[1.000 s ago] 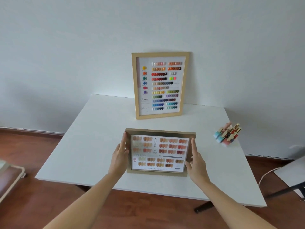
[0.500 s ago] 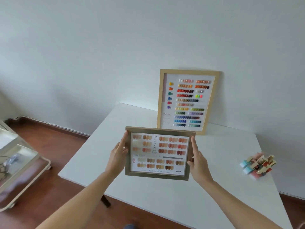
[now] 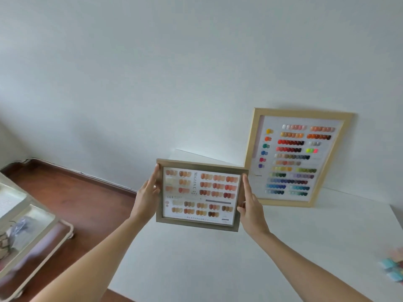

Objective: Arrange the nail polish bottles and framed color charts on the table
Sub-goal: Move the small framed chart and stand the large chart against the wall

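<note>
Both hands hold a small grey-brown wooden framed colour chart (image 3: 199, 194) up in the air, above the far left part of the white rectangular table (image 3: 272, 253). The left hand (image 3: 146, 196) presses flat against the frame's left edge, fingers straight and close together along the wood, thumb tucked at the front. The right hand (image 3: 250, 207) does the same on the right edge, fingers extended upward along the side, thumb hooked over the front lower part. The chart faces the camera and shows rows of nail swatches in beige, orange, red and brown tones on a white sheet (with printed lettering running down the middle).

Further away and to the right, a large light wooden framed colour chart (image 3: 296, 158) stands on the table's far edge, leaning back against the white wall (image 3: 174, 73); its rows of swatches run from pinks and reds through greens to blues. At the near right edge of the view lies a cluster of pastel nail polish bottles (image 3: 393, 267), blurred and partly cut off, well apart from both frames. On the left, over the brown wooden floor (image 3: 91, 199), stands a cream-coloured tiered cart (image 3: 30, 234) with indistinct contents.
</note>
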A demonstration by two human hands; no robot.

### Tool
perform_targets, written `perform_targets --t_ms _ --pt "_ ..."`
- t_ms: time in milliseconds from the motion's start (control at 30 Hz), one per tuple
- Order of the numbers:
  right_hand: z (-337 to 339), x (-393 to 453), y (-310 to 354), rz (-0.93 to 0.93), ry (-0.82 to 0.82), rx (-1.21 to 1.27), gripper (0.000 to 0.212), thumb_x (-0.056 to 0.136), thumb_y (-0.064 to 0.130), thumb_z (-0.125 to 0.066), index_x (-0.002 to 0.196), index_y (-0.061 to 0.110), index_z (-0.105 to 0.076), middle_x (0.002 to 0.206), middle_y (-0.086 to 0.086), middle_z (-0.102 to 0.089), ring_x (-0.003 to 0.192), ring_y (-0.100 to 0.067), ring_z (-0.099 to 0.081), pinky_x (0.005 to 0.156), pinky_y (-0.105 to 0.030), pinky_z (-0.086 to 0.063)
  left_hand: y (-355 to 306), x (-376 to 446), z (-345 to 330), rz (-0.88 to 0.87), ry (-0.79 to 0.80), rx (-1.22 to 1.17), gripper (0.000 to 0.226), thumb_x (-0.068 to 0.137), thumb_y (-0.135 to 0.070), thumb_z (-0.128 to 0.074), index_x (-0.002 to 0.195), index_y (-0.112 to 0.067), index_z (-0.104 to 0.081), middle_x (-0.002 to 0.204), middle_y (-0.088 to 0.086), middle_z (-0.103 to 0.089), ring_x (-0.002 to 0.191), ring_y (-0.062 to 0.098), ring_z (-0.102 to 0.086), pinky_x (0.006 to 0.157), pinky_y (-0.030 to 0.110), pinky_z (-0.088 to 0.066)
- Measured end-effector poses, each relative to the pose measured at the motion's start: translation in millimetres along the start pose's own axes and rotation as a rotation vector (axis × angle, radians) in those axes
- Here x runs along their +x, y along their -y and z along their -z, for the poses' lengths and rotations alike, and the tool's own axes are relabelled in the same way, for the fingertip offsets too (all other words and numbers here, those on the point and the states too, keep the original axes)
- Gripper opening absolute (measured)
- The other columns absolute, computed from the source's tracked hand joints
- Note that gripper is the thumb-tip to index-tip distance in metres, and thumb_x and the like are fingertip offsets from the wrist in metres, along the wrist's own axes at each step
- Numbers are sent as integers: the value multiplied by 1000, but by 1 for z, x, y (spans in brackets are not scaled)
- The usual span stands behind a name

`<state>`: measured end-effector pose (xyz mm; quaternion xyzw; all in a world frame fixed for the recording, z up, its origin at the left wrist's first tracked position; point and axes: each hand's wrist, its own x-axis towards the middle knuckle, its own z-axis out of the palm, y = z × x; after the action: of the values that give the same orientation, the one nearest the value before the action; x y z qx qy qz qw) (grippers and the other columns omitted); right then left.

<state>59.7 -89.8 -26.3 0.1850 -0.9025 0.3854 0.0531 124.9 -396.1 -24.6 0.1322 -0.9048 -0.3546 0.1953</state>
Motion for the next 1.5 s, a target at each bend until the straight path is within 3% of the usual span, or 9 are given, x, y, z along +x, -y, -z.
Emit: perform_targets --t_ms 100,200,333,500,667,800,1167,1367,1500 --pt "-24 17 7 -14 -19 -4 109 83 -9 -60 142 52 8 114 -6 -55 77 5 -44 83 -32 -55 21 27 2 29 38 14 83 96 -4 -43 143 -61 -5 114 -1 -61 96 14 -56 84 28 -43" --pt "-44 26 10 -35 -18 11 106 83 -9 -59 144 49 6 122 -5 -52 77 2 -47 83 -20 -52 37 46 2 62 64 24 80 95 -4 -42 145 -57 -8 119 4 -62 96 15 -56 86 30 -44" --pt "-67 33 10 -79 -4 9 106 84 -8 -58 143 51 7 117 -7 -52 83 -4 -50 86 -34 -55 56 60 -1 94 62 19 79 96 -5 -43 146 -56 -8 117 5 -64 95 13 -55 86 30 -44" --pt "-83 41 7 -92 -2 7 104 86 -7 -57 143 52 6 107 -4 -50 83 -4 -52 82 -36 -58 72 65 -5 110 57 -9 82 95 -3 -44 147 -54 -6 117 7 -64 102 24 -61 89 36 -47" --pt "-90 41 2 -91 0 6 101 87 -6 -56 144 51 5 104 -2 -48 87 -8 -54 80 -37 -58 79 59 -7 100 47 -20 87 95 -1 -45 145 -57 -1 122 6 -62 97 12 -56 88 29 -45" --pt "-93 39 0 -96 -1 2 99 87 -5 -56 144 50 5 107 -2 -47 89 -9 -53 80 -39 -59 77 56 -5 113 56 -25 88 95 0 -43 146 -56 2 122 8 -60 95 14 -57 86 32 -46" --pt "-82 31 -1 -69 16 -9 93 92 2 -52 144 49 9 106 -6 -51 86 -11 -56 80 -39 -58 70 33 -1 69 63 39 81 93 -3 -48 155 -24 0 136 10 -55 101 27 -66 88 44 -54" --pt "-75 29 -1 -63 39 -54 98 90 3 -55 142 51 13 103 -6 -54 79 -11 -56 76 -36 -58 66 21 2 63 73 52 85 93 -7 -50 154 -28 5 141 7 -52 101 23 -67 87 42 -55" --pt "-69 29 -1 -68 32 -98 99 89 5 -57 143 49 14 102 -5 -56 75 -8 -55 72 -29 -55 61 21 4 69 66 33 97 92 -17 -57 148 -41 18 141 1 -52 105 20 -65 89 43 -54"
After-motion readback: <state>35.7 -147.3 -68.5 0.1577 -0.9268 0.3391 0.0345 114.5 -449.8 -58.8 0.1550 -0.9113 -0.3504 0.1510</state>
